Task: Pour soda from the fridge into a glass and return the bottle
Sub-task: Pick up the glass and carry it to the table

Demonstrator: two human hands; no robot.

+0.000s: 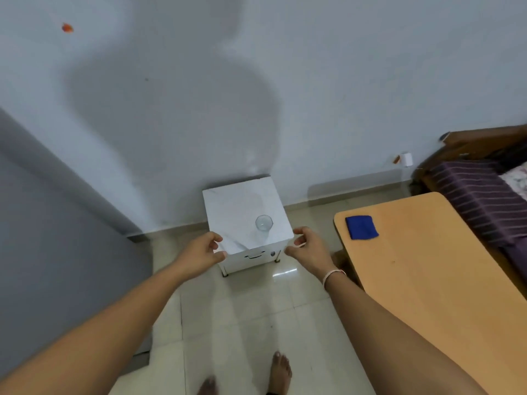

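Note:
A clear empty glass (264,226) stands upright on a small white marble-patterned side table (236,212), near its front right part. My left hand (201,253) hovers at the table's front left corner, fingers curled apart, holding nothing. At the front right corner my right hand (309,246) is likewise open and empty, just right of the glass. A tall grey surface (51,238) fills the left side; it may be the fridge, seen shut. No soda bottle is in view.
A light wooden table (427,280) stands to the right with a folded blue cloth (361,227) on its far corner. Behind it is a bed (482,195) with a purple striped cover. Glossy beige floor tiles lie below, my bare feet (281,372) on them.

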